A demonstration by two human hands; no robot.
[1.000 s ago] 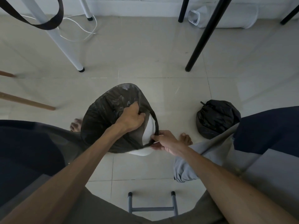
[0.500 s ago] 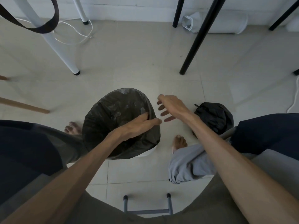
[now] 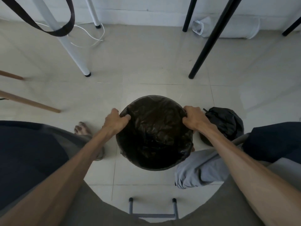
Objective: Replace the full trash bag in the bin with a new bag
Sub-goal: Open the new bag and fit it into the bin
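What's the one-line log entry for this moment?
stage: fitting new bag | left hand: gripping rim | right hand: gripping rim | tied full bag: on floor

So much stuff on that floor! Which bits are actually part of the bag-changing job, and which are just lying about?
Part of the job:
- new bag lining the bin
- left hand and right hand, gripping its rim
- tied full bag on the floor

Just lying about:
- white cable
- dark strap
- white roll by the wall
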